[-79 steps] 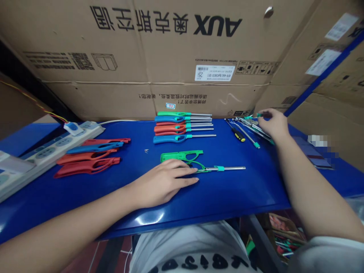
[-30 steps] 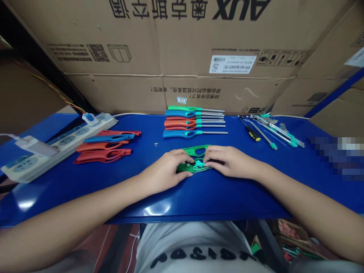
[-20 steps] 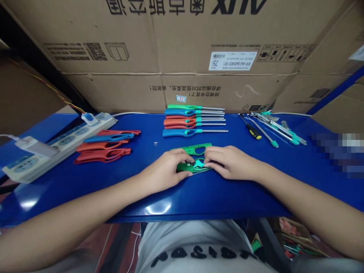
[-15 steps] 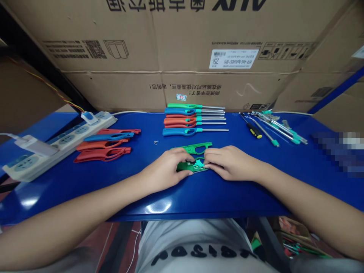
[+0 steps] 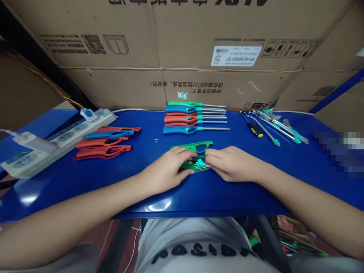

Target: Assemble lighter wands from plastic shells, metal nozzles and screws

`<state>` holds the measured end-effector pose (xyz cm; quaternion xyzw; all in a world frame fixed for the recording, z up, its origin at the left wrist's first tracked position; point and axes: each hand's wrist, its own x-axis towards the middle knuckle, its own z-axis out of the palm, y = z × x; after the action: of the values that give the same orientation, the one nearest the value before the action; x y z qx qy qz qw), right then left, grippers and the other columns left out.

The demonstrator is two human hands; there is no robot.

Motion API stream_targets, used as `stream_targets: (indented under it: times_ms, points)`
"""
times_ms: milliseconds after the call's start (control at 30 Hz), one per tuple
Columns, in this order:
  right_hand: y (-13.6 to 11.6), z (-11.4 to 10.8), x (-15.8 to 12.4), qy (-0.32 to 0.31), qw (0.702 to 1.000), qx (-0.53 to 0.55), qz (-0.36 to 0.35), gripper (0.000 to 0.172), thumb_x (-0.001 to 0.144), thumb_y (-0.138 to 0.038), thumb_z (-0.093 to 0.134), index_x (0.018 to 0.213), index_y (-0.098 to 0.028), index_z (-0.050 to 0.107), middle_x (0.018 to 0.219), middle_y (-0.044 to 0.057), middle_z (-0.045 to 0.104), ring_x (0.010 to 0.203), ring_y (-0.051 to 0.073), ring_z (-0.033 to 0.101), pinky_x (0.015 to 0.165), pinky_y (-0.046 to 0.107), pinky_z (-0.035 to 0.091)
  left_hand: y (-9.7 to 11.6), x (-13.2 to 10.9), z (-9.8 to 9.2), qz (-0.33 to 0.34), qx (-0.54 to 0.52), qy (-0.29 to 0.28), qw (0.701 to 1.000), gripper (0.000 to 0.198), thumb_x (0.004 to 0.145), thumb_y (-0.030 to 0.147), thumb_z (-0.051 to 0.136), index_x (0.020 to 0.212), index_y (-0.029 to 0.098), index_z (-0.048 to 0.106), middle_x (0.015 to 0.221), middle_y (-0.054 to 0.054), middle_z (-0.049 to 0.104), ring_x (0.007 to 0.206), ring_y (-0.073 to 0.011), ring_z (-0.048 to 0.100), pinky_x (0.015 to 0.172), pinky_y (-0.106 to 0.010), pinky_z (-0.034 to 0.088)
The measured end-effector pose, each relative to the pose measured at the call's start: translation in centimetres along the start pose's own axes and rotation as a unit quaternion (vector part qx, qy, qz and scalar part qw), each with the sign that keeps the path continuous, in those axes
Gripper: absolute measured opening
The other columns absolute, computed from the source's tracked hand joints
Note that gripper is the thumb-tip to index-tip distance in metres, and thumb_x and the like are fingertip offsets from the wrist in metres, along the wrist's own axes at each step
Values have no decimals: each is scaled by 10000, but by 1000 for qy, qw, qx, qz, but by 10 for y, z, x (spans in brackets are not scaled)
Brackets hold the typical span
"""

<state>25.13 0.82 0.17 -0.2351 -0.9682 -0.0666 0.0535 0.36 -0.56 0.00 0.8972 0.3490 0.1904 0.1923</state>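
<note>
An opened green lighter half-shell [image 5: 185, 165] lies on the blue table, with dark parts, a white wire and a teal trigger [image 5: 200, 163] inside it. My left hand [image 5: 167, 167] grips the shell's left part, thumb on the near edge and fingers over the far side. At its right end, the fingers of my right hand [image 5: 234, 163] are pinched together against the teal trigger; the fingertips partly hide what they hold. Just beyond my hands lies the other green half-shell [image 5: 205, 145], its handle end partly behind my left fingers.
Several assembled lighters [image 5: 182, 130] line up at the back. Loose coloured shells [image 5: 104, 152] lie left, beside a power strip [image 5: 25, 163]. Small screws [image 5: 156, 140] sit left of centre. A screwdriver [image 5: 254, 129] and metal lighter tubes [image 5: 284, 129] lie back right. A cardboard box [image 5: 119, 87] stands behind.
The fingers of my left hand have lifted and spread slightly, uncovering more of the shell's inside. My right hand stays nearly in place. The view has shifted a little.
</note>
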Motion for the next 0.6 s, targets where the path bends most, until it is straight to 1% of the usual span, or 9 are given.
stream_targets:
  times_ms: [233,333,467,533,600]
  points:
    - [-2,-5,2,-31,999,25,-6,157,949,-156,455,903,-180,602,902,31,618,599,131,438,543,295,238,-2,0,2,13,2,-3,1000,308,906,177,679,1207,139,628,1151,-112,677,1121,-265,614,1008,-428,503]
    - [-2,-5,3,-33,999,27,-7,155,941,-159,461,908,-186,610,910,33,624,599,133,442,544,293,242,-3,0,1,20,6,-13,1000,301,926,175,647,1226,154,632,1139,-105,662,1107,-260,606,1010,-435,499]
    - [-2,-2,2,-25,999,27,8,191,976,-206,447,892,-189,619,904,31,626,593,128,460,540,289,267,-2,-1,1,26,15,-28,999,319,948,179,611,1266,173,619,1136,-104,629,1091,-257,585,1003,-437,498]
    - [-1,-1,1,-12,999,43,16,238,1009,-256,428,904,-188,630,901,31,631,616,127,500,553,282,309,-1,-1,1,33,28,-30,999,324,966,194,584,1289,170,605,1138,-108,618,1090,-259,573,1000,-439,499]
    - [3,0,-1,17,997,68,25,270,1032,-289,409,961,-189,650,929,36,648,681,129,564,591,269,365,0,-3,2,41,50,-32,997,349,986,215,552,1331,171,581,1142,-114,611,1093,-264,565,993,-444,501]
